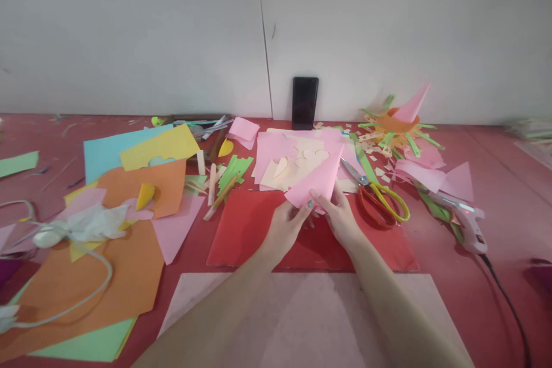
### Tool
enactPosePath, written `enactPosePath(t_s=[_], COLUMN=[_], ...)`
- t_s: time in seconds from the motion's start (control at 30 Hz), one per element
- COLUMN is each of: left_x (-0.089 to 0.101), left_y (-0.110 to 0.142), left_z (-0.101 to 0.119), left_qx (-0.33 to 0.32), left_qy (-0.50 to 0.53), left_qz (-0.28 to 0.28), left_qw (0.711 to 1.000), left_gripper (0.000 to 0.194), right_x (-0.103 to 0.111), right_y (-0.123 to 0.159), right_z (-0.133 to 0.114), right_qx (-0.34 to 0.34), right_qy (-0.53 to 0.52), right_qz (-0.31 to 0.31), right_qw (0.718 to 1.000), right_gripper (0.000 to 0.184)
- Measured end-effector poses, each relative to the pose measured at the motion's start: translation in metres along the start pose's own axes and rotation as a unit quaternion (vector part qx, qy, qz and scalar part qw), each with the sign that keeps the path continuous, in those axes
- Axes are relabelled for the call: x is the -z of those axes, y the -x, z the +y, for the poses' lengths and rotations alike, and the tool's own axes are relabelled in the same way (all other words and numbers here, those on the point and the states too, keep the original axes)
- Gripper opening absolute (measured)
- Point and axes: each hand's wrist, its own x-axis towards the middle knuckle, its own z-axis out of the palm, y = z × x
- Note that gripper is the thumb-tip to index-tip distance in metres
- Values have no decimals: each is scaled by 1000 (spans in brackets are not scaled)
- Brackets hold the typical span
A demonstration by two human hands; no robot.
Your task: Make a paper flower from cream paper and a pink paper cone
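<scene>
A sheet of pink paper [317,178], curled into a cone-like shape with its tip pointing up and right, is held between my two hands over a red board [245,224]. My left hand [287,221] grips its lower left edge, thumb against the paper. On the right side, my right hand [340,213] pinches the same piece, its fingers partly behind it. Just beyond lie pink sheets [267,149] with cream paper cutouts [297,169] on them. Scissors with yellow and orange handles [379,192] rest to the right of my right hand.
A black phone [305,103] leans on the wall. A glue gun [463,218] with a lit red light lies right, below a paper craft [399,123] with a pink cone. Orange sheets [107,276], a white cable [107,276] and wooden sticks [212,184] occupy the left.
</scene>
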Motion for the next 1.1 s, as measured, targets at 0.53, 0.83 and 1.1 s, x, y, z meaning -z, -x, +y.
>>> enactPosePath(t_s=[0.53, 0.83, 1.1], left_x=[-1, 0, 0], left_y=[-1, -2, -3], left_z=[1, -1, 0], left_qx=[25, 25, 46], left_qy=[14, 19, 36], left_qz=[-11, -5, -19], left_qw=[1000, 999, 998], left_gripper=[36, 31, 31], right_x=[-3, -2, -2], right_y=[-1, 0, -1], right_z=[-1, 0, 2], right_qx=[15, -3, 7], right_qy=[50, 59, 57], right_qz=[10, 6, 8], right_qw=[999, 998, 998], right_gripper=[47, 41, 36])
